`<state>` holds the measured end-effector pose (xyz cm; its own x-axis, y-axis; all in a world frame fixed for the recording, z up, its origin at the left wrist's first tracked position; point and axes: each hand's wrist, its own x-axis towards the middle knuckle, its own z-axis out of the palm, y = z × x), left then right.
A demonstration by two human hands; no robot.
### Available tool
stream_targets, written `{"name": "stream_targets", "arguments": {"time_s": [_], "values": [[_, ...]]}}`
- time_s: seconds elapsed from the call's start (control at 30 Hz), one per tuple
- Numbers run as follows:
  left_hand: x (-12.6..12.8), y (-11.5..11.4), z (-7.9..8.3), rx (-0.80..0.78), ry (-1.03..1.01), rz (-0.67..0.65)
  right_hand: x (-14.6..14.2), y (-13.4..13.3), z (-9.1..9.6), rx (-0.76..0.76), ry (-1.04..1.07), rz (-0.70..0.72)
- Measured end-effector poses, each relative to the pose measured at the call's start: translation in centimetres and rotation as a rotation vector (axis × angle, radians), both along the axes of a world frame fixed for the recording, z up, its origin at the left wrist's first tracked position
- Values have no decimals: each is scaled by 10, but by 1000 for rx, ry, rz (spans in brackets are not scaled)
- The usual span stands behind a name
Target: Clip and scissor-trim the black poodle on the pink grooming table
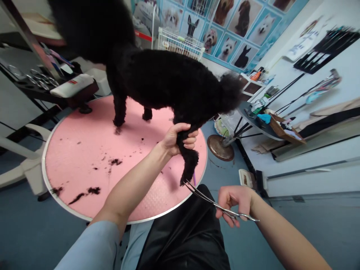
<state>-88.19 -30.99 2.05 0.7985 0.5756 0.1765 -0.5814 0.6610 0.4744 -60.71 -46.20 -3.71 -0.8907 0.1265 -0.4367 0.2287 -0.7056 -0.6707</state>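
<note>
A black curly dog point(157, 75) stands on a round pink grooming table point(84, 150). My left hand point(180, 138) is wrapped round the dog's hind leg point(188, 161), lifting it near the table's right edge. My right hand point(233, 204) holds a pair of silver scissors point(213, 202), its fingers through the handles. The slightly parted blade tips point up-left at the paw, close to it. A black apron point(185, 236) covers my lap below.
Tufts of cut black fur point(84, 193) lie on the pink top. A tool tray and arm point(42, 78) stand at the back left, a white wire cage point(180, 43) behind the dog, a cluttered shelf point(267, 120) and round stool base point(221, 148) at the right.
</note>
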Motion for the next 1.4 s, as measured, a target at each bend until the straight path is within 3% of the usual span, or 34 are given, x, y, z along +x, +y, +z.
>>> {"name": "stream_targets", "arguments": {"time_s": [0.17, 0.43, 0.77, 1.07, 1.27, 1.4], "values": [[-5, -3, 5, 17, -22, -7, -2, 14, 13, 32, -50, 16], [-16, -2, 14, 84, -10, 110, -18, 23, 40, 125, -161, 76], [-17, -10, 20, 107, 48, 97, -30, 27, 34, 174, -98, 21], [-21, -13, 23, 174, 26, 113, -41, 34, 42, 200, -138, -46], [-20, -14, 23, 216, 86, 159, -45, 24, 36, 151, -157, -29], [-17, -14, 21, 256, 109, 192, -51, 19, 34, 150, -64, -132]]}}
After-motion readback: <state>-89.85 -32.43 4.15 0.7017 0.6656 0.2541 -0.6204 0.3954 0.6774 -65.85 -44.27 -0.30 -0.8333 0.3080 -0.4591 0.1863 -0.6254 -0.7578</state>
